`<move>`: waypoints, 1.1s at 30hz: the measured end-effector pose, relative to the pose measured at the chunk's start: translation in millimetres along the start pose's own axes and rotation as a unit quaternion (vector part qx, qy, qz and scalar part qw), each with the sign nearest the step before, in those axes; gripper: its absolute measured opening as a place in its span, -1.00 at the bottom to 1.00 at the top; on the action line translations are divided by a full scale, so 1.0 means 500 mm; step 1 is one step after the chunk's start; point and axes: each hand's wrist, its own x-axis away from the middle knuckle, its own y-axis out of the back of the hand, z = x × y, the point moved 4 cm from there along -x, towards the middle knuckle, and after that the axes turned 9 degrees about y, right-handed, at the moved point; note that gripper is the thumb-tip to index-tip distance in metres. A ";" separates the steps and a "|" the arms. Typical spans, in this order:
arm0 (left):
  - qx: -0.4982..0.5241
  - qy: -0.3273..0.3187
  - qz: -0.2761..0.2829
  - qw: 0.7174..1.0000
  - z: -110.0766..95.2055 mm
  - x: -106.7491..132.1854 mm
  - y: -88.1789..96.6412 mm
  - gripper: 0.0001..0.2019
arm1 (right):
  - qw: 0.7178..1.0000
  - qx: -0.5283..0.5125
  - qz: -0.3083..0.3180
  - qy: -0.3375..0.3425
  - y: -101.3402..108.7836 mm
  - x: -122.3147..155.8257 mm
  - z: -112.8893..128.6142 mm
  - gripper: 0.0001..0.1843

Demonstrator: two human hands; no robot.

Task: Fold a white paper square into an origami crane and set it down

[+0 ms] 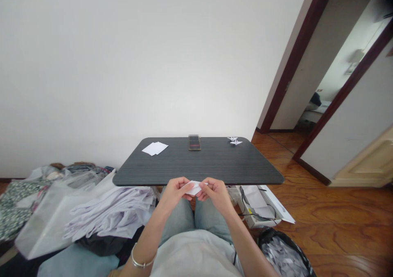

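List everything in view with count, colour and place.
Table: one, dark grey, centre
Paper sheets: at least two, white, table's far left
Phone-like item: one, dark, table's far middle
Paper cranes: two, white, table's far right
Folded paper: one, white, by table's near edge
Clothes and bags: count unclear, mixed colours, left
Box: one, white, below table's right
Scrap bag: one, black, bottom right
Door frame: one, maroon, right
Wall: one, white, behind table
Floor: one, brown, right
Trousers: one pair, pale blue, bottom centre
Top: one, pale, bottom centre
Bangle: one, silver, left forearm
Hands: two, bare, holding folded paper
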 end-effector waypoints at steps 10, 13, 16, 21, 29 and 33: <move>-0.031 -0.038 -0.016 0.999 -0.005 0.004 0.005 -0.67 | 1.000 -0.028 -0.003 -0.001 0.006 -0.002 0.010 -0.55; -0.033 -0.042 -0.020 0.998 -0.006 0.006 0.005 -0.67 | 0.999 -0.027 -0.011 0.029 0.013 -0.001 0.015 -0.60; -0.025 -0.036 -0.021 0.999 -0.005 0.005 0.006 -0.66 | 0.998 -0.029 -0.010 0.060 0.017 -0.001 0.018 -0.71; -0.018 -0.034 -0.015 0.999 -0.001 0.002 0.006 -0.65 | 0.997 -0.050 0.006 0.054 0.020 0.000 0.012 -0.75; -0.004 -0.022 -0.019 1.000 -0.001 0.002 0.005 -0.66 | 0.997 -0.077 0.010 0.023 0.023 -0.004 0.000 -0.78; -0.006 -0.017 -0.018 1.000 0.000 0.002 0.002 -0.65 | 0.997 -0.069 -0.007 0.018 0.026 -0.005 -0.006 -0.77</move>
